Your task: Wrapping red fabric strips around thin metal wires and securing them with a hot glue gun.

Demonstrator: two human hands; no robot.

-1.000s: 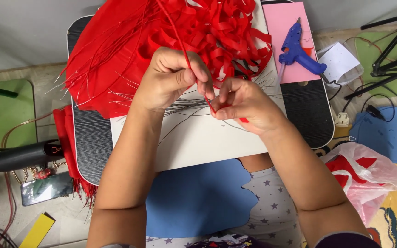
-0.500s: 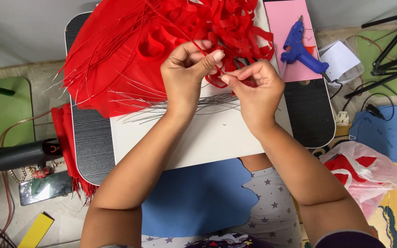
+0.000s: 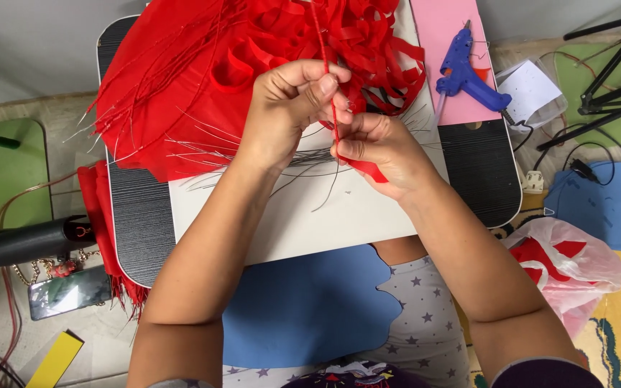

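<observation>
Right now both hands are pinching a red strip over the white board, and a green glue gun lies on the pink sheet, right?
Not quite: the glue gun is blue, not green, as the head view shows. The left hand and right hand do pinch a red strip over the white board, and the gun lies on the pink sheet.

Red ribbon strips (image 3: 368, 43) smooth, slightly glossy; glue gun (image 3: 468, 75) blue plastic; white board (image 3: 325, 215) matt.

Bright, even light; soft shadows, sharp focus.
</observation>
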